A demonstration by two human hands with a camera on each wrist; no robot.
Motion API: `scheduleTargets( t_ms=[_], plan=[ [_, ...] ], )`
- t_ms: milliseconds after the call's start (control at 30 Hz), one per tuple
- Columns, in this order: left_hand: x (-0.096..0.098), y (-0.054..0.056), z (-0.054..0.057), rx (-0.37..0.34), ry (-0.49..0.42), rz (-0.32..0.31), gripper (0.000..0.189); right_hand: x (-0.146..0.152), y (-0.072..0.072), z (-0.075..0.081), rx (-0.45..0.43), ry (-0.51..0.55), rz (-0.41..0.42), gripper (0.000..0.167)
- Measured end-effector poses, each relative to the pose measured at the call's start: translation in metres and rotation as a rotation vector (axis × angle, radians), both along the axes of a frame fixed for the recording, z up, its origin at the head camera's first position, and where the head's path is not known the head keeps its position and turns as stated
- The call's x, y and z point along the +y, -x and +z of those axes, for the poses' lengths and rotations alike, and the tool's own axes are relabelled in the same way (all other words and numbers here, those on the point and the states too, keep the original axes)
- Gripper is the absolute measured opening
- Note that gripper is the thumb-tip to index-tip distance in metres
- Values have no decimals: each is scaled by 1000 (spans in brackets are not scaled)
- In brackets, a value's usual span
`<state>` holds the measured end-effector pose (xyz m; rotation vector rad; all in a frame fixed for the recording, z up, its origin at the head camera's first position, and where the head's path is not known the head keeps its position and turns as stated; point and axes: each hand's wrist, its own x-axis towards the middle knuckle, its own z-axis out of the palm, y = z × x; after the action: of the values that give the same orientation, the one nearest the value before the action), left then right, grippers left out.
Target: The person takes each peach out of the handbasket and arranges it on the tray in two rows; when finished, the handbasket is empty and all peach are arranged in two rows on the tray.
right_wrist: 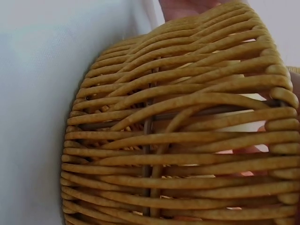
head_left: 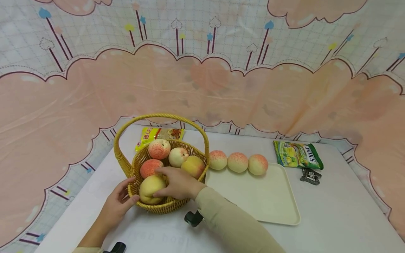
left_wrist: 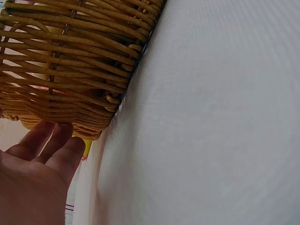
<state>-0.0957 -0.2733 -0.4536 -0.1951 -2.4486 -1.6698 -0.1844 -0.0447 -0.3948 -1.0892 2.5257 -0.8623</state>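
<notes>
A yellow wicker basket [head_left: 164, 211] with a tall arched handle holds several peaches. My left hand [head_left: 116, 200] rests on the basket's left side, its thumb at the rim. In the left wrist view, nearly straight fingers [left_wrist: 63, 152] touch the outer wicker wall. My right hand [head_left: 178, 182] reaches over the basket's front right rim and holds a yellow peach [head_left: 148, 191] with thumb and fingers. Behind that peach lie a red peach [head_left: 150, 168], another reddish one [head_left: 159, 149], a pale peach [head_left: 177, 156] and a yellow-red peach [head_left: 193, 166]. Wicker [right_wrist: 187, 136] hides most of the right hand in the right wrist view.
Right of the basket, a cream tray [head_left: 256, 203] has three pink-white peaches [head_left: 238, 162] along its back edge. A green candy bag [head_left: 297, 154] and a small black object [head_left: 310, 176] lie farther right. A yellow packet [head_left: 145, 135] sits behind the basket on the white table [head_left: 329, 218].
</notes>
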Motion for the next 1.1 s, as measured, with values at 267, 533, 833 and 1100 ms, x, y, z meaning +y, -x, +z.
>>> scheduleTargets(
  t_ms=[267,533,833,1100],
  plan=[
    [-1,-1,1,-30,14,10,57,-5,0,-2,-2,-56,6,72],
    [-1,-1,3,-32,13,12,57,-4,1,-1,-1,-8,8,68],
    [1,-1,3,-23,-2,11,57,0,3,1,-58,-16,36,70],
    [1,-2,3,-24,-17,15,57,2,4,-1,-75,-16,46,70]
  ],
)
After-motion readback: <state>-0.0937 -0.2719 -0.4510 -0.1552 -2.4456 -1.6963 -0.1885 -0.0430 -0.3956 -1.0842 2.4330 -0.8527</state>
